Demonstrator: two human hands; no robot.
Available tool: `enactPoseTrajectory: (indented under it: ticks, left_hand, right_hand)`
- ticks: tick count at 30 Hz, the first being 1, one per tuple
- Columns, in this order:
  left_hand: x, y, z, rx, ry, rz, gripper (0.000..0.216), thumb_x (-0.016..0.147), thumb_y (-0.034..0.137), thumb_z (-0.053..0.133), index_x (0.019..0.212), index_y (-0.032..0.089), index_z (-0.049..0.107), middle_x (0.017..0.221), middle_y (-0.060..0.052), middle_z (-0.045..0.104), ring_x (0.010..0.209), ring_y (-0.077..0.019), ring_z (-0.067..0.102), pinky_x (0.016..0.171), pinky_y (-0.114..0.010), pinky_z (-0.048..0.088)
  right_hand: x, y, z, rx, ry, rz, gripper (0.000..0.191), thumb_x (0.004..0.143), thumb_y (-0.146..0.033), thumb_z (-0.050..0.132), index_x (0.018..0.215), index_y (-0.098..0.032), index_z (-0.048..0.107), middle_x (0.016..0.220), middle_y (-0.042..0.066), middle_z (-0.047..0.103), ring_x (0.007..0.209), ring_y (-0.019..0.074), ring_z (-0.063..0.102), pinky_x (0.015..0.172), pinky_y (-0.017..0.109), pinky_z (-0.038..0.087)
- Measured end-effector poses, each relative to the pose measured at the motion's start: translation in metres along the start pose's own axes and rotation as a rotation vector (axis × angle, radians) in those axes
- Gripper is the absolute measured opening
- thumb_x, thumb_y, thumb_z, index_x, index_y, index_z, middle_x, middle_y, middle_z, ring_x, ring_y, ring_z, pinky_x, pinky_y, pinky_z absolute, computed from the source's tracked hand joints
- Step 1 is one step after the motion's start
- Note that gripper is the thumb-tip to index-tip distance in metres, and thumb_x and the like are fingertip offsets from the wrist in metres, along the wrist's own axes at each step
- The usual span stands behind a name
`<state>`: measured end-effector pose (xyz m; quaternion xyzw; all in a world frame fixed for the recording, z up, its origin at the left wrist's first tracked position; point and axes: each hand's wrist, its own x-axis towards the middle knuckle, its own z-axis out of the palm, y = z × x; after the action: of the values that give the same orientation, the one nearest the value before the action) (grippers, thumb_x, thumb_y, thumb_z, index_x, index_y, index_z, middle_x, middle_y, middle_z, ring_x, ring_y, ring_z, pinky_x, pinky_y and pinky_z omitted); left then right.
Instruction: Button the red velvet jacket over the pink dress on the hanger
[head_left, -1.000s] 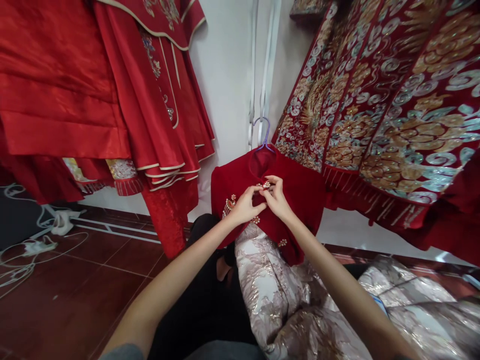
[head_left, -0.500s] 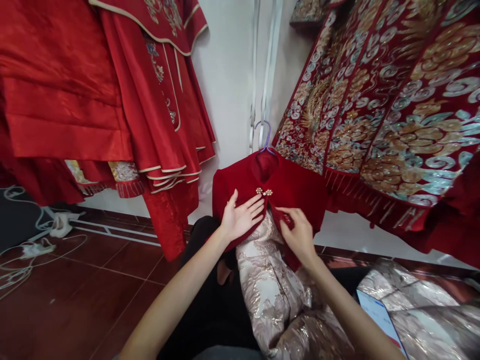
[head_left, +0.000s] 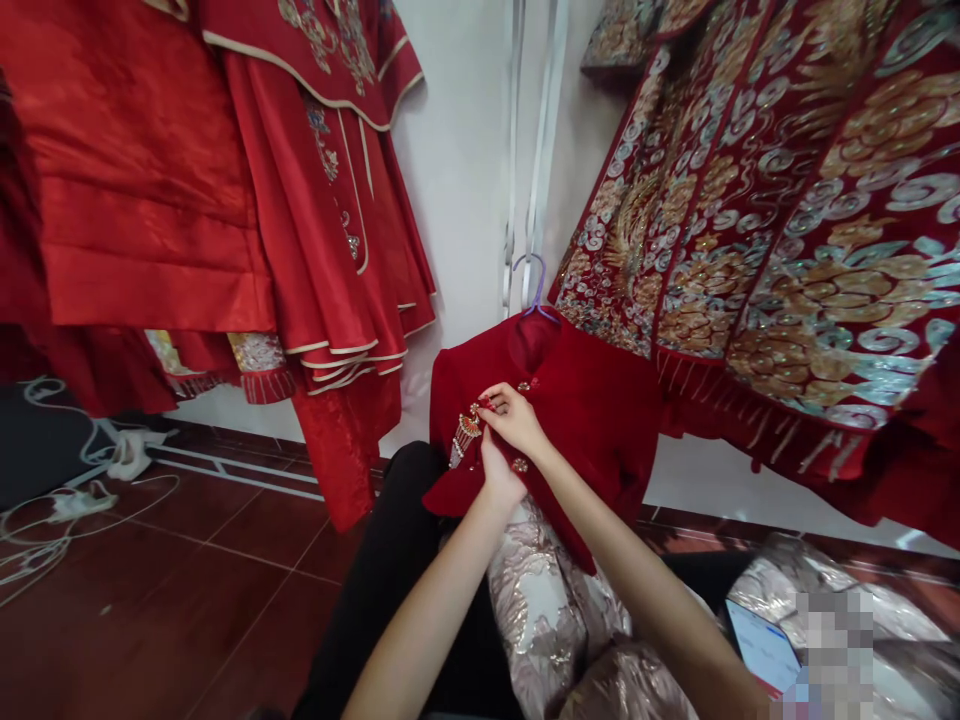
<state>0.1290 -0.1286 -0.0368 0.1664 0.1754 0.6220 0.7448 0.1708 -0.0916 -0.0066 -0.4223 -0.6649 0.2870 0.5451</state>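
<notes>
The widest open room is at lower left, over the bare floor (head_left: 172, 600), with only loose cables (head_left: 52, 510) at the far left edge. Red robes (head_left: 225, 200) fill the upper left and an embroidered gown (head_left: 787, 220) the upper right, leaving a narrow strip of wall (head_left: 465, 170) above the jacket (head_left: 592, 400). Brocade cloth (head_left: 547, 610) crowds the lower middle.

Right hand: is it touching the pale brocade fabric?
No, the right hand pinches the red jacket, beside its tassel ornament.
</notes>
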Motion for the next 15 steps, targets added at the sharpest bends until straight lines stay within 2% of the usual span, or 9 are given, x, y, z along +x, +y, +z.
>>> enactPoseTrajectory:
  ticks: [3,5,7,9,12,15]
  left_hand:
    - [-0.010,-0.001,0.000,0.112,-0.027,-0.129,0.043,0.090,0.045,0.031,0.094,0.015,0.062,0.085,-0.008,0.067,0.084,-0.0200,0.065,0.076,-0.031,0.054]
    - [-0.017,0.009,-0.004,0.333,-0.052,-0.221,0.039,0.088,0.042,0.035,0.090,0.014,0.062,0.083,-0.010,0.068,0.079,-0.0206,0.066,0.074,-0.034,0.054]
    - [-0.022,0.026,-0.009,0.658,-0.043,-0.232,0.029,0.085,0.037,0.044,0.084,0.014,0.062,0.081,-0.011,0.068,0.072,-0.0202,0.066,0.072,-0.035,0.054]
    - [-0.021,0.049,-0.012,1.018,-0.024,-0.100,0.019,0.081,0.031,0.054,0.082,0.014,0.062,0.081,-0.009,0.068,0.069,-0.0192,0.066,0.071,-0.034,0.053]
    - [-0.012,0.080,-0.007,1.426,0.026,0.235,0.010,0.076,0.023,0.060,0.083,0.019,0.065,0.087,-0.006,0.069,0.081,-0.0193,0.066,0.081,-0.033,0.049]
    - [-0.001,0.096,-0.002,1.641,0.270,0.470,0.013,0.069,0.015,0.065,0.080,0.022,0.065,0.095,-0.007,0.068,0.098,-0.0236,0.062,0.091,-0.035,0.043]
  right_hand:
    - [0.015,0.024,-0.007,0.060,-0.028,0.058,0.019,0.062,-0.022,0.065,0.080,-0.019,0.059,0.082,0.001,0.064,0.071,0.0132,0.057,0.069,0.027,0.047]
    - [0.017,0.033,-0.014,0.103,-0.034,0.057,0.019,0.061,-0.023,0.065,0.079,-0.019,0.059,0.084,0.001,0.064,0.070,0.0131,0.056,0.068,0.027,0.046]
    - [0.014,0.037,-0.019,0.143,-0.058,0.035,0.020,0.061,-0.024,0.065,0.080,-0.019,0.060,0.086,0.001,0.064,0.071,0.0133,0.055,0.067,0.027,0.046]
    - [0.011,0.037,-0.022,0.166,-0.113,-0.006,0.016,0.063,-0.024,0.063,0.079,-0.019,0.061,0.084,0.001,0.064,0.072,0.0137,0.056,0.069,0.027,0.045]
    - [0.007,0.034,-0.023,0.155,-0.170,-0.064,0.006,0.068,-0.023,0.057,0.072,-0.019,0.059,0.077,-0.001,0.060,0.073,0.0135,0.055,0.073,0.027,0.044]
    - [0.003,0.031,-0.020,0.162,-0.153,-0.068,0.008,0.071,-0.025,0.056,0.074,-0.019,0.059,0.077,-0.001,0.060,0.074,0.0137,0.056,0.076,0.028,0.044]
